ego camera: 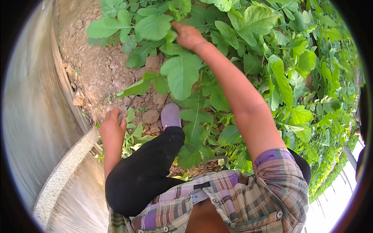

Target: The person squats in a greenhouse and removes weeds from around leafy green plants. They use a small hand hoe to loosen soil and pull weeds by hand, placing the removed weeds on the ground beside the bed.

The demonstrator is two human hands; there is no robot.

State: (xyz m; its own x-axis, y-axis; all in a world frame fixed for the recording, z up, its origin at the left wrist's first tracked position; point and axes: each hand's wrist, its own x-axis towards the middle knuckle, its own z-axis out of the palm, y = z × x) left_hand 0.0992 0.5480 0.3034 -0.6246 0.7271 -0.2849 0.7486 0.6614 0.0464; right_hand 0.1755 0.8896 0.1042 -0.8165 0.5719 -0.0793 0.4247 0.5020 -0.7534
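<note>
At the left, my left hand (113, 123) is closed around the handle of a small tool (130, 102), whose thin dark shaft points up toward the leaves; its tip is hard to make out against the soil. My right hand (189, 36) reaches into the leafy green plants (182, 72) at the top, fingers among the leaves. Foliage covers part of those fingers, so whether they grip a stem I cannot tell. Broad lobed leaves hang just below that hand.
Dry, cloddy soil (93, 64) lies between the plants and a plastic sheet (32, 102) on the left. A rough pale curved post (67, 163) runs along the lower left. My shoe (171, 115) rests on the soil beside the leaves. Dense plants (303, 72) fill the right.
</note>
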